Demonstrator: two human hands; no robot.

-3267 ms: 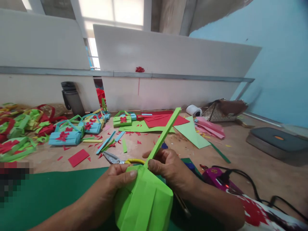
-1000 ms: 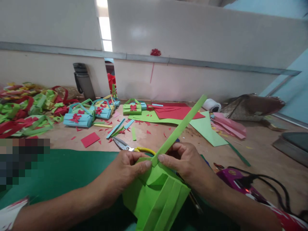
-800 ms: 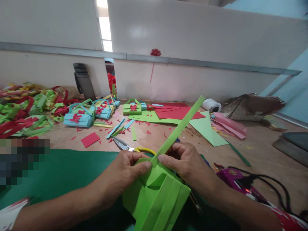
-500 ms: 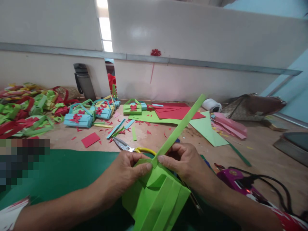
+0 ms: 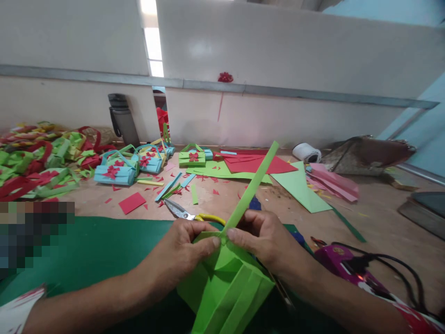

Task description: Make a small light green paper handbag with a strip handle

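I hold a folded light-green paper basket (image 5: 227,290) over a dark green sheet (image 5: 90,250). My left hand (image 5: 182,248) pinches the basket's top rim from the left. My right hand (image 5: 262,239) pinches the same spot from the right, where a long light-green paper strip (image 5: 252,188) joins the basket and sticks up toward the far right. The thumbs of both hands meet at the strip's base.
Scissors with yellow handles (image 5: 189,214) lie just beyond my hands. Finished paper baskets (image 5: 116,169) and scraps cover the left and far table. Red and green sheets (image 5: 255,164), a white roll (image 5: 306,151) and a brown bag (image 5: 365,155) lie farther back. A purple glue gun (image 5: 342,264) with cable sits right.
Since 3.3 s ago the basket has turned and both thumbs have closed on the strip's base. In the last second the strip has tilted a little more upright and left.
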